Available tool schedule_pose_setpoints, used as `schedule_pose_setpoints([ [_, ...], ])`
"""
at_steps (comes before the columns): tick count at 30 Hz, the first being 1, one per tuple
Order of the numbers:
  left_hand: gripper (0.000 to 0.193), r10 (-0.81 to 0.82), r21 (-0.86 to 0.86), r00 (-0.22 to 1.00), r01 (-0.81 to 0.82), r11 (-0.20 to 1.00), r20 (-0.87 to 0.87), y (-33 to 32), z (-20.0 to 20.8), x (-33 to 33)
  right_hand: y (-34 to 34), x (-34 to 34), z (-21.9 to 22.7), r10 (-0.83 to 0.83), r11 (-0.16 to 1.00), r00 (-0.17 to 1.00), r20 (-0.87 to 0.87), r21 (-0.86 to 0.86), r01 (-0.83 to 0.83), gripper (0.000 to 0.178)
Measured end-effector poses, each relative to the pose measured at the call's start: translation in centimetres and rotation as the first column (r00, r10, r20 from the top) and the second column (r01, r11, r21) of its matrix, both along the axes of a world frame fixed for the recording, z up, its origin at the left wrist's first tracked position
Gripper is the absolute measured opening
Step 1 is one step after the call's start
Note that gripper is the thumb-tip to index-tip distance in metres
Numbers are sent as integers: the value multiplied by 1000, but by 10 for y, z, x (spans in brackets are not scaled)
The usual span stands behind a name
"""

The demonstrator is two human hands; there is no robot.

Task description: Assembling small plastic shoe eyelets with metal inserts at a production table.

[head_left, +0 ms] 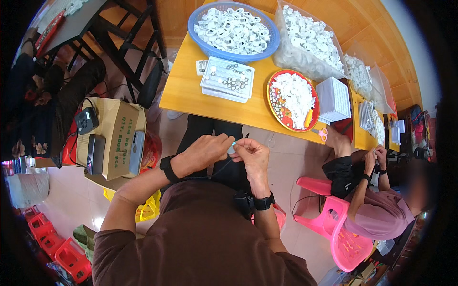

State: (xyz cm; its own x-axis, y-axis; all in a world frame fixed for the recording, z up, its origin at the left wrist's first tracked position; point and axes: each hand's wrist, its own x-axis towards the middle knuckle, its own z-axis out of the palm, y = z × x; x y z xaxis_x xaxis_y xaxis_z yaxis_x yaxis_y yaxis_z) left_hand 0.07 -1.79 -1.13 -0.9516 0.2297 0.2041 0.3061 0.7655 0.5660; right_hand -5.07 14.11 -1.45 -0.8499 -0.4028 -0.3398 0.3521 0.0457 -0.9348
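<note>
My left hand (204, 151) and my right hand (254, 156) meet in front of my body, above my lap. Their fingertips pinch a small pale piece with a bit of teal (232, 148) between them; its exact kind is too small to make out. Beyond my hands, a red and yellow round tray (270, 106) on the table holds a heap of small white parts and several little round metallic pieces. A stack of white trays (224, 93) carries small round dark and silver pieces in its top tray.
A blue basket (193, 29) and a clear bin (282, 50) hold white plastic parts on the yellow table (179, 95). Pink-handled scissors (323, 135) lie at its edge. Left stands a cardboard box (117, 138) with phones. Another person (381, 209) sits right, by a pink chair (329, 217).
</note>
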Motion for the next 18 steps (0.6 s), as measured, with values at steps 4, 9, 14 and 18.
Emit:
schedule_pose_setpoints([
  [4, 31, 63, 113, 997, -58, 992, -40, -4, 0, 1, -5, -1, 0, -26, 998, 1000, -8, -53, 26, 8],
  [9, 27, 201, 445, 979, -195, 874, 34, -4, 6, 1, -9, -6, 4, -48, 991, 998, -29, -123, 44, 9],
  [14, 22, 201, 694, 947, -321, 644, 251, -1, 9, 4, -8, -3, 8, -35, 986, 996, -83, -164, 21, 9],
  [18, 18, 105, 845, 911, -409, 344, 398, 7, 9, 2, -6, 2, 7, -34, 994, 984, -177, -109, 15, 9],
])
